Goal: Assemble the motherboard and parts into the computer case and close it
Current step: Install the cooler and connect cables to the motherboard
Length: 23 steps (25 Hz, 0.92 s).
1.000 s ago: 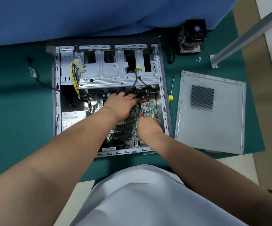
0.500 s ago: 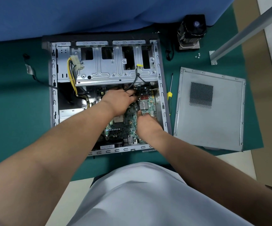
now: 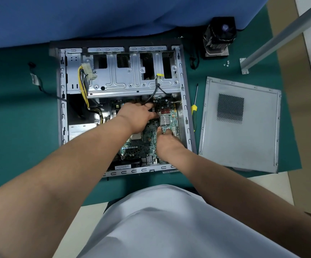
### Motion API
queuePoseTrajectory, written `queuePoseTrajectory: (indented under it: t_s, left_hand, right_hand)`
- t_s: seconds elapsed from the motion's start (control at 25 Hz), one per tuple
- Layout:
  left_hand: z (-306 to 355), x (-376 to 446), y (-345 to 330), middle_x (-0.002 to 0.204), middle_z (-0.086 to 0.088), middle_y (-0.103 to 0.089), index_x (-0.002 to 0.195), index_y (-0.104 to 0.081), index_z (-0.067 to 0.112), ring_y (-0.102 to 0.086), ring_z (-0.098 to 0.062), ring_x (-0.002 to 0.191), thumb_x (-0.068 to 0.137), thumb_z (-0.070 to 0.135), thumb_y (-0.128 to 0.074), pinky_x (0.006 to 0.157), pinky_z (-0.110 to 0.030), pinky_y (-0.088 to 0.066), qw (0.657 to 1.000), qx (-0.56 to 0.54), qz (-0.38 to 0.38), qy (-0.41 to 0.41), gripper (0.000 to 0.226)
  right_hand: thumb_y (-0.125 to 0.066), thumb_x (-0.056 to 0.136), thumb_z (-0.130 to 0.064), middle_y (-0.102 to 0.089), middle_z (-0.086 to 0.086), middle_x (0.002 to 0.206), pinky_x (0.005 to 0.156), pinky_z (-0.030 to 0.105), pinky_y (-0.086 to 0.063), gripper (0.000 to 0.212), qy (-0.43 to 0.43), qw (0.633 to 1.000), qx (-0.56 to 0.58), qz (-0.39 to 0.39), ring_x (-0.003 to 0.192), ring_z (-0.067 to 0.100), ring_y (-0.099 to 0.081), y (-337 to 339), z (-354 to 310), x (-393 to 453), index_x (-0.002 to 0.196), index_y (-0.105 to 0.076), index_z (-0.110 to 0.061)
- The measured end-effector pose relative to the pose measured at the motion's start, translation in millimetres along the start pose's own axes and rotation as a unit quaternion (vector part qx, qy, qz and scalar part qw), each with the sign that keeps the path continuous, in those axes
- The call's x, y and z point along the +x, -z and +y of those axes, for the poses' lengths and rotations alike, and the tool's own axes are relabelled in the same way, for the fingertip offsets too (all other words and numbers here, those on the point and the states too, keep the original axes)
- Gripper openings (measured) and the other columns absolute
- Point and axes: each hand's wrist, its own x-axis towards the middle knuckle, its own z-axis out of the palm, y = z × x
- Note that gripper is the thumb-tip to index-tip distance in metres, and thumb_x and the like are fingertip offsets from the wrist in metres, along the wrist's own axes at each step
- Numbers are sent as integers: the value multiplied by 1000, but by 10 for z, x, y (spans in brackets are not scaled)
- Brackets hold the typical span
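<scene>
The open grey computer case [image 3: 61, 108] lies flat on the green mat. The green motherboard [image 3: 137, 148] sits in its lower half, below the metal drive cage [image 3: 124, 81]. My left hand [image 3: 137, 116] lies on the upper middle of the board, fingers stretched right beside a black cable [image 3: 155, 92]. My right hand [image 3: 166, 142] rests on the board's lower right, with thumb and fingertips pressing just below the small silver heatsink [image 3: 164, 120]. The case's side panel [image 3: 244, 136] lies flat to the right.
A yellow-handled screwdriver [image 3: 194, 108] lies between case and panel. A black CPU cooler [image 3: 219, 38] stands at the back right, with small screws [image 3: 226, 63] beside it and a metal post [image 3: 281, 34] slanting past. Yellow-black power wires [image 3: 82, 86] hang inside the case at left.
Both hands stay on the motherboard in nearly the same places. My left fingers have slid slightly right toward the black cable. The view has shifted a little.
</scene>
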Motion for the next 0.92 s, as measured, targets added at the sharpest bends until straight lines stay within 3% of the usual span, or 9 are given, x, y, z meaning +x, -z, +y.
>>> queuePoseTrajectory:
  t_s: [0.24,0.36,0.52,0.72,0.92]
  left_hand:
    - [46,32,63,165,-1,-24,152,-33,51,-52,-31,129,95,7,-53,78,-39,-46,1000,-2,-16,1,75]
    - [1,10,59,168,0,-17,154,-28,54,-45,-32,139,96,7,-53,94,-43,-49,999,-2,-30,-12,78]
    - [-14,-20,60,171,4,-9,154,-19,59,-35,-32,147,99,10,-52,104,-45,-45,999,5,-41,-18,80]
    - [36,-28,54,170,1,-13,155,-22,56,-37,-32,144,99,14,-52,110,-46,-38,999,12,-33,-2,75]
    - [85,-35,33,170,-2,-15,155,-28,50,-39,-34,141,100,13,-50,111,-46,-37,1000,12,-23,15,69]
  right_hand:
    - [-56,87,9,-27,15,153,100,41,-49,92,21,997,-74,-19,134,37,-44,64,40,-72,163,-8,-8]
    - [-55,90,6,-32,14,153,102,41,-50,80,20,995,-91,-40,134,35,-45,67,29,-63,161,-19,-5]
    - [-55,92,2,-29,17,157,109,49,-45,84,-5,988,-135,-73,140,39,-37,48,-32,-59,162,-9,-3]
    - [-56,93,-3,-22,16,160,108,52,-44,93,-22,985,-147,-91,144,39,-30,29,-79,-60,161,6,-3]
    - [-57,97,-10,-30,16,152,104,47,-49,69,15,970,-216,-112,136,37,-42,83,-41,-65,158,-27,-5]
